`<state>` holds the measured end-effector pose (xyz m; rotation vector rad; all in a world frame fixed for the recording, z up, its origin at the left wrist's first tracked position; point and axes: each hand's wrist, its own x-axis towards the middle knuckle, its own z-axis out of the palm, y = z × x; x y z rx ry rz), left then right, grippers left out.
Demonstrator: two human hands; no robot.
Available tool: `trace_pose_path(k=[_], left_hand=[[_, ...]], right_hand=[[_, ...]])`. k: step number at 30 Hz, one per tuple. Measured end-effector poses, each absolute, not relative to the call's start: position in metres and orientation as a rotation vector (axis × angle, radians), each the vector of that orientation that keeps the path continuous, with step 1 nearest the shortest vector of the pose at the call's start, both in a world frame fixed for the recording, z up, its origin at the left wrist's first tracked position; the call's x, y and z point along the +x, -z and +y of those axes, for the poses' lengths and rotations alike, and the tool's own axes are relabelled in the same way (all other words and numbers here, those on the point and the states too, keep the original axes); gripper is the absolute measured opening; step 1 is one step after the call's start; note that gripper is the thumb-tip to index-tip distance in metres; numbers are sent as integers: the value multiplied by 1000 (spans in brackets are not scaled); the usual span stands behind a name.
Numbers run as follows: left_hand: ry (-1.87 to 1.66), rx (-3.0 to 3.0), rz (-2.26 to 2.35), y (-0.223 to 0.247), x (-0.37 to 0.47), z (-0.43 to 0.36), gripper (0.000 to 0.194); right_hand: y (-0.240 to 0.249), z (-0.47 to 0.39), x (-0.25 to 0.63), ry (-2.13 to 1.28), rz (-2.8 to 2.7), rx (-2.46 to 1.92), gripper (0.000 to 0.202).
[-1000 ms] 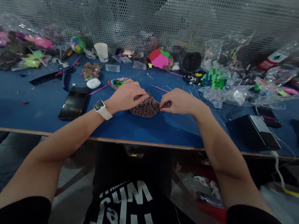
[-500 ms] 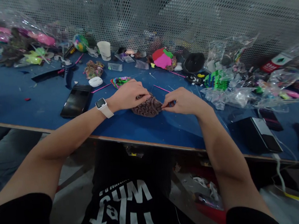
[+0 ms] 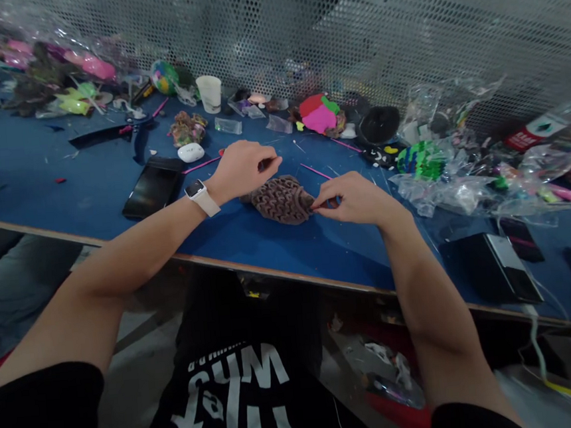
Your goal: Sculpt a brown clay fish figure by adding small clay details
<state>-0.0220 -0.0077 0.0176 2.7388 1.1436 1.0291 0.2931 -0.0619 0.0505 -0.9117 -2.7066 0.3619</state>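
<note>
A brown, ridged clay-like lump (image 3: pixel 280 201) lies on the blue table (image 3: pixel 248 244) in front of me. My right hand (image 3: pixel 351 198) pinches its narrow right end between thumb and fingertips. Above the lump's upper left side, my left hand (image 3: pixel 246 167) is raised with thumb and forefinger brought together; anything between them is too small to make out. A white watch (image 3: pixel 202 196) is on my left wrist. Just beyond the lump lies a thin pink stick (image 3: pixel 316 171).
A black phone (image 3: pixel 154 187) and white case (image 3: pixel 191 153) lie left. Behind stand a paper cup (image 3: pixel 210 94) and a pink-red-green piece (image 3: pixel 320 113). Clear plastic wrap (image 3: pixel 456 189), a dark box (image 3: pixel 490 266) and a bottle (image 3: pixel 533 132) are right. Perforated metal mesh (image 3: pixel 269 29) rises behind.
My left hand has lifted off the brown lump, moving up and slightly left, so more of its ridged top shows. My right hand stays at the narrow end. The view has shifted slightly.
</note>
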Motion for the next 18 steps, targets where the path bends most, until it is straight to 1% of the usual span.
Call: trace_pose_path(k=[14,18], left_hand=[[-1012,2777,1084,-23,-18,-14,45],[-997,2764,1068,-25,-18,-17,45]], right_hand=[[-55,-61,300,-456,-2707,-1033,17],[-53,-62,296,-458,-2686,-1006,17]])
